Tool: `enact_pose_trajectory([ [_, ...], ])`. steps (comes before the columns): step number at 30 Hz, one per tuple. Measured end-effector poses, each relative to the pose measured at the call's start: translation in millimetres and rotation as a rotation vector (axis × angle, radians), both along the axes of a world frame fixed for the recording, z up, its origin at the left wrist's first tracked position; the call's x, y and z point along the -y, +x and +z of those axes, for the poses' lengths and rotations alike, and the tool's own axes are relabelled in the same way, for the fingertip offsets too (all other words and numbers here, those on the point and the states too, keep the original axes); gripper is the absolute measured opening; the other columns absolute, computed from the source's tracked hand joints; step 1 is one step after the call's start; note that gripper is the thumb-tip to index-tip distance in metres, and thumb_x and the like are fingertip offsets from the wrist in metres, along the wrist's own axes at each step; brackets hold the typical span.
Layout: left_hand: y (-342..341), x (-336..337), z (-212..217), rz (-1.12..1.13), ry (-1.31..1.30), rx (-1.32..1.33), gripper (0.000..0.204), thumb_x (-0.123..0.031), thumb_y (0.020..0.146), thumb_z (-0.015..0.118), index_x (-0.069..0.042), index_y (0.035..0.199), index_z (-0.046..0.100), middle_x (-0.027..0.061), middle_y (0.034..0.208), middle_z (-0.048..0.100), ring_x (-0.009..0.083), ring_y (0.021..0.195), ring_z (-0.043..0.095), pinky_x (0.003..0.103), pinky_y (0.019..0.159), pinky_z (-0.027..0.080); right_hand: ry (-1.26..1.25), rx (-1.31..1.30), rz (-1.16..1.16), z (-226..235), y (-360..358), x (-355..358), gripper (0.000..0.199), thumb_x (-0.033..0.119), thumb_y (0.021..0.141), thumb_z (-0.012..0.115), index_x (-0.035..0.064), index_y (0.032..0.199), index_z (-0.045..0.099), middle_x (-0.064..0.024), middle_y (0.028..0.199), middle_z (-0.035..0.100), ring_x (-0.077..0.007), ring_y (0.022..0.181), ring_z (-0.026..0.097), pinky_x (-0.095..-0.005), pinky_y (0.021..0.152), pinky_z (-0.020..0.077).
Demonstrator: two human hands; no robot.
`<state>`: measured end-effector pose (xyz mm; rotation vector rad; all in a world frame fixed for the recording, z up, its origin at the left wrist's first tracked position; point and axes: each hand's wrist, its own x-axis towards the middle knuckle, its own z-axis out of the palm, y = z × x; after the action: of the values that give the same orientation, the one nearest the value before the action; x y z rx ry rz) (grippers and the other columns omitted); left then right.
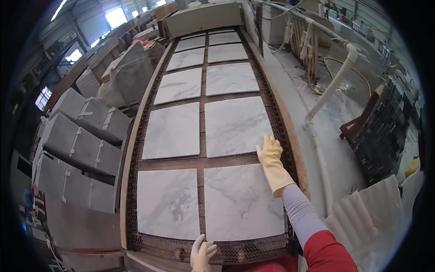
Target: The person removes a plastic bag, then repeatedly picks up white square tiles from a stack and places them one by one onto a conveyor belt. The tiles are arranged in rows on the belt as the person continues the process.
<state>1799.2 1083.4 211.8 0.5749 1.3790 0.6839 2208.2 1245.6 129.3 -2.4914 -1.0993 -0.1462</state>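
White marble-look square tiles with grey veins lie in two columns on a wire-mesh conveyor belt (265,249). My right hand (271,156), in a cream rubber glove, reaches forward and rests at the lower right corner of the second-row right tile (238,127), fingers stretched out. Just below its wrist is the nearest right tile (242,204). At the near end, my left hand (202,255), also gloved, has its fingers apart and up by the inner corner of the nearest left tile (167,204). Neither hand grips anything that I can see.
A light machine housing (204,20) spans the belt's far end. Strapped grey slabs (81,145) stack up on the left. To the right run a pale pipe (333,84) and a yellow hose (353,68), with dark mosaic sheets (385,131) and white foam sheets (362,217) nearer.
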Motion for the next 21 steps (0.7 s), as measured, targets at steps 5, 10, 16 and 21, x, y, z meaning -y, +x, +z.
enact_pose_trajectory([
  [5, -22.5, 20.2, 0.6, 0.028, -0.019, 0.040, 0.044, -0.020, 0.097, 0.050, -0.005, 0.138, 0.043, 0.0206, 0.120, 0.059, 0.0292, 0.103, 0.062, 0.040, 0.092, 0.051, 0.091, -0.130, -0.147, 0.9, 8.1, -7.5, 0.059, 0.035, 0.077, 0.072, 0.0111, 0.127, 0.052, -0.0183, 0.118, 0.060, -0.0339, 0.112, 0.056, -0.0440, 0.093, 0.0444],
  [10, -28.6, 38.8, 6.5, 0.091, -0.034, 0.080, 0.045, -0.022, 0.098, 0.049, -0.004, 0.138, 0.042, 0.0207, 0.119, 0.060, 0.0289, 0.106, 0.062, 0.039, 0.093, 0.051, 0.082, -0.254, -0.153, 21.3, -9.7, -12.8, 0.059, 0.038, 0.078, 0.069, 0.0090, 0.127, 0.053, -0.0172, 0.119, 0.061, -0.0343, 0.113, 0.055, -0.0434, 0.096, 0.0428],
  [16, -44.2, 55.3, 15.6, 0.090, 0.045, 0.118, 0.043, -0.026, 0.098, 0.047, -0.003, 0.135, 0.045, 0.0196, 0.120, 0.060, 0.0286, 0.107, 0.061, 0.039, 0.094, 0.050, 0.028, 0.017, -0.011, -7.2, -1.7, 1.8, 0.055, 0.033, 0.079, 0.069, 0.0066, 0.125, 0.053, -0.0155, 0.120, 0.060, -0.0315, 0.113, 0.054, -0.0405, 0.099, 0.0405],
  [21, -97.0, 105.8, 7.3, 0.101, 0.184, 0.155, 0.037, -0.027, 0.100, 0.044, 0.002, 0.113, 0.062, 0.0196, 0.115, 0.064, 0.0270, 0.107, 0.061, 0.039, 0.098, 0.045, 0.437, 0.149, 0.427, -2.5, -76.5, 43.2, 0.039, 0.013, 0.079, 0.069, 0.0052, 0.116, 0.060, -0.0130, 0.108, 0.064, -0.0312, 0.103, 0.058, -0.0404, 0.091, 0.0446],
])
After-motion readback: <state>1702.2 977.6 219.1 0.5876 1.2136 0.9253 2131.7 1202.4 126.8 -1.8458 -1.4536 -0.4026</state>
